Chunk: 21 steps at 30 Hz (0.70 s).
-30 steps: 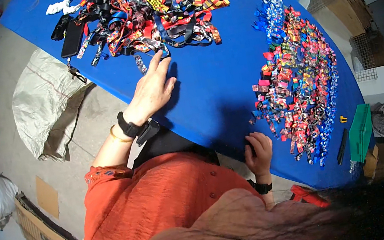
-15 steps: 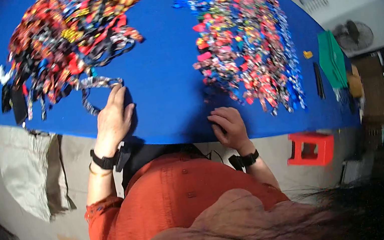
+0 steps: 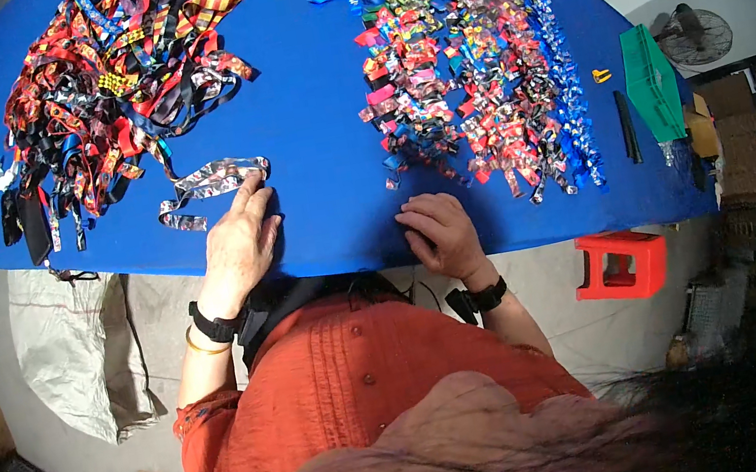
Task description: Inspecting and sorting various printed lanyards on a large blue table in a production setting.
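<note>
We see the left hand's fingers [image 3: 249, 195] stretched forward, the thumb standing apart, their tips touching one end of a patterned strap [image 3: 210, 176]; we cannot tell whether they pinch it or only press on it. That strap lies in a loose loop on the blue desk [image 3: 305, 98], at eleven to twelve o'clock from the left hand [image 3: 239, 251]. Beside it, the right hand [image 3: 447, 242] rests near the desk's edge, fingers half curled with a gap to the thumb, and we see nothing in them. At eleven o'clock from the left hand we find a tangled heap of straps [image 3: 109, 91]; at one o'clock from the right, a crowded spread of small bright ribbon pieces [image 3: 487, 48]. Farther out, we have a green bin [image 3: 651, 85] at two o'clock and, off the desk, a red stool [image 3: 617, 243] between three and four.
</note>
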Tool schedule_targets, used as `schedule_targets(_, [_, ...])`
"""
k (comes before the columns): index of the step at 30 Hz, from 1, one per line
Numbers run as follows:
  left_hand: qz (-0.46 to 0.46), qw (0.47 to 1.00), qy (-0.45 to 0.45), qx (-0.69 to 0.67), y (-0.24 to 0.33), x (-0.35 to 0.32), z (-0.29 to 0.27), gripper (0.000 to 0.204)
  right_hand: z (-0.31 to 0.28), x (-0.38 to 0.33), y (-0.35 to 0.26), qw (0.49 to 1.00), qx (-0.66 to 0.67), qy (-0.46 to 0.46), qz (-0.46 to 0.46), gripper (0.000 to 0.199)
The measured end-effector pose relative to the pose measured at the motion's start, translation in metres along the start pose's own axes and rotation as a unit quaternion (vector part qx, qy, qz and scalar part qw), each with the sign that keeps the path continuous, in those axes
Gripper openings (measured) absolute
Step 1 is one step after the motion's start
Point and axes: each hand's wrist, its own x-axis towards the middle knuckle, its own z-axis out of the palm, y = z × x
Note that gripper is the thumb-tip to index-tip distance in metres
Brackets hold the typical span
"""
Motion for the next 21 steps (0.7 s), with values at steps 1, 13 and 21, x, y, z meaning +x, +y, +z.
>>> schedule_targets(1, [-0.003,1.000,-0.001,0.001,0.001,-0.001,0.000,0.039,-0.001,0.000,0.000,1.000,0.003,-0.001,0.000,0.029])
schedule_targets(13, [-0.026,0.992,0.112,0.059,-0.019,-0.017,-0.014,0.033,-0.001,0.000,0.003,1.000,-0.001,0.011,-0.004,0.030])
schedule_targets(21, [-0.060,0.980,0.133,0.134,-0.042,-0.021,-0.013,0.039,0.000,0.001,0.002,1.000,-0.005,0.006,-0.010,0.029])
